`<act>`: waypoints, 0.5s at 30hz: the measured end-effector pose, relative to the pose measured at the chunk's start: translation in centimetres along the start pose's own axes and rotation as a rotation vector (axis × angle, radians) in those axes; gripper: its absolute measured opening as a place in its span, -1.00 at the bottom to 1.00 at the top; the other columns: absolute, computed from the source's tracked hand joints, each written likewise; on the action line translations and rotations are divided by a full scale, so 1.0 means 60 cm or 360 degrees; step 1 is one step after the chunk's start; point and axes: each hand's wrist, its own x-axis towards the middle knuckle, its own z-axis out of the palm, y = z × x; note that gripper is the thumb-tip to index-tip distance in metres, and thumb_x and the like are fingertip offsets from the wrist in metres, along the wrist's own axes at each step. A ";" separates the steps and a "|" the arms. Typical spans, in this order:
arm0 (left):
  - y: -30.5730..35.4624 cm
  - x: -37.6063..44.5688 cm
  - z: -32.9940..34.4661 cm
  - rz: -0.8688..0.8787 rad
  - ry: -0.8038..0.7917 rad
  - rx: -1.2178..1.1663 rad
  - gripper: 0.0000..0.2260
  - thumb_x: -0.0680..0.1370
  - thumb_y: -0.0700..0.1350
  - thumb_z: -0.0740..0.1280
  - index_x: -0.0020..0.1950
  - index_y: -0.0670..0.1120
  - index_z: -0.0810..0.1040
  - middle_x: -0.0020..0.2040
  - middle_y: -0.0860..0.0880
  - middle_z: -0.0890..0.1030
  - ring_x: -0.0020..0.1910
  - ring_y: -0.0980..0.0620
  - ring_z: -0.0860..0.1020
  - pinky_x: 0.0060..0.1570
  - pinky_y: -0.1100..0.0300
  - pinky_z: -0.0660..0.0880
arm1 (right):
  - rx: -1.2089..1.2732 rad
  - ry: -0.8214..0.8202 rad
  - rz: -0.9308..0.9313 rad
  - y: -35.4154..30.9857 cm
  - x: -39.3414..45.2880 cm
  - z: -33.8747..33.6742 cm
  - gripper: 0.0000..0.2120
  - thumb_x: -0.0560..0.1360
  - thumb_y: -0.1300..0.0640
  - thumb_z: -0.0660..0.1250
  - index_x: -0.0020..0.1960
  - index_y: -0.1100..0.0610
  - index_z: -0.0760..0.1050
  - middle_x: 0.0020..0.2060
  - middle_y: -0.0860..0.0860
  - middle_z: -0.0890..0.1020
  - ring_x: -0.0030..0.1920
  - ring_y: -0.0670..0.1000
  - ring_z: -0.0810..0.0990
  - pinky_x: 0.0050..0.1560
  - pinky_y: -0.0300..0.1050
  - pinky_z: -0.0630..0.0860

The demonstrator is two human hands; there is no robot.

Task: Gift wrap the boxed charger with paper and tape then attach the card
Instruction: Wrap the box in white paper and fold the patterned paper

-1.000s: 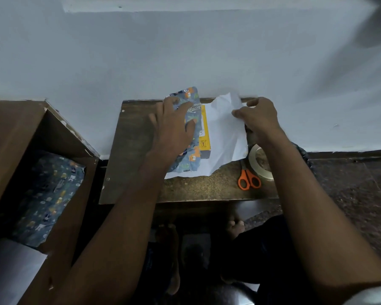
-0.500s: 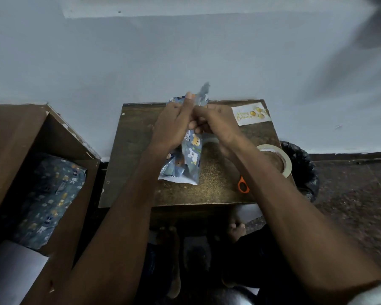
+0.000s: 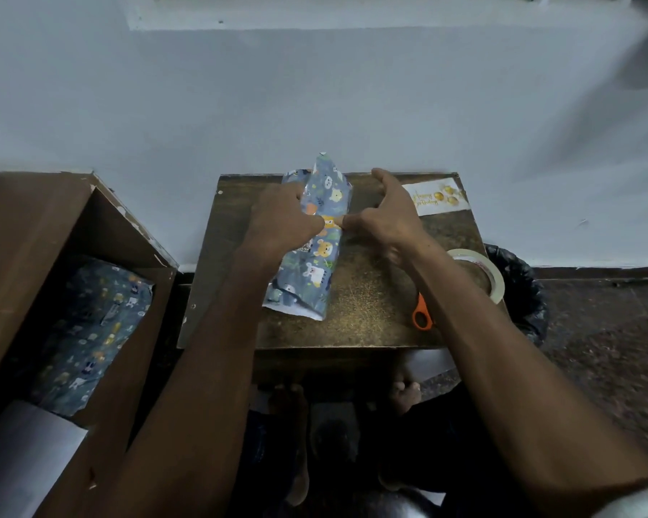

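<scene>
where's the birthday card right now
In the head view, the card lies flat at the far right corner of the small table, just beyond the right hand and farther back than the tape roll.

home room | small wooden table (image 3: 371, 323) | plain wall (image 3: 315, 99)

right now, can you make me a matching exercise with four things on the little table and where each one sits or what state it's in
Things:
1. wrapped box
2. birthday card
3. tape roll
4. scissors

Places or states:
A. at the table's right edge, partly hidden by the right forearm
B. flat at the far right corner, untouched
C. only the orange handle shows, beside the right forearm
D. in the middle of the table, held between the left hand and the right hand

Pairs: 1-D, 2-B, 3-A, 4-C
</scene>
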 end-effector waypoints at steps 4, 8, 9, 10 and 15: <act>0.002 -0.003 -0.006 0.0048 -0.0055 -0.0141 -0.77 0.44 -0.18 0.48 0.08 -0.03 0.62 -0.12 0.01 0.61 -0.11 -0.05 0.55 -0.10 0.14 0.37 | 0.0218 -0.0465 0.0002 -0.001 -0.011 -0.019 -0.28 0.23 0.42 0.69 0.32 0.17 0.53 0.14 0.03 0.72 0.10 -0.01 0.74 0.04 0.01 0.71; 0.004 -0.003 0.001 0.0111 -0.0086 0.0035 -0.71 0.41 -0.20 0.45 0.11 0.03 0.66 -0.03 0.05 0.66 0.01 -0.05 0.59 0.25 0.06 0.43 | 0.0243 -0.0725 0.0142 -0.004 -0.024 -0.014 -0.41 0.27 0.45 0.65 0.25 0.29 0.57 0.06 0.15 0.75 0.03 0.13 0.77 -0.06 -0.05 0.72; 0.001 -0.001 0.005 0.0137 -0.0089 0.0060 -0.74 0.39 -0.17 0.44 0.06 0.02 0.67 0.02 0.04 0.69 0.06 -0.05 0.61 0.33 0.04 0.41 | 0.0236 -0.0765 0.0178 -0.007 -0.027 -0.017 -0.45 0.30 0.42 0.64 0.24 0.31 0.57 0.04 0.16 0.76 -0.03 0.10 0.78 -0.12 -0.10 0.71; -0.002 -0.001 0.008 0.0180 -0.0103 0.0038 -0.77 0.36 -0.14 0.41 0.00 0.00 0.68 0.04 0.03 0.71 0.09 -0.05 0.63 0.38 0.00 0.40 | 0.0223 -0.0822 0.0232 -0.009 -0.027 -0.023 -0.49 0.34 0.37 0.63 0.24 0.32 0.57 0.03 0.17 0.76 -0.12 0.07 0.78 -0.21 -0.16 0.70; -0.032 -0.005 0.020 0.0491 -0.0251 -0.0400 -0.63 0.30 -0.32 0.27 -0.08 -0.03 0.78 0.07 0.01 0.76 0.06 0.02 0.71 0.11 0.04 0.65 | 0.0116 -0.1087 0.0267 -0.015 -0.013 -0.085 -0.56 0.43 0.05 0.55 0.18 0.29 0.62 0.01 0.21 0.74 -0.37 -0.03 0.67 -0.49 -0.29 0.50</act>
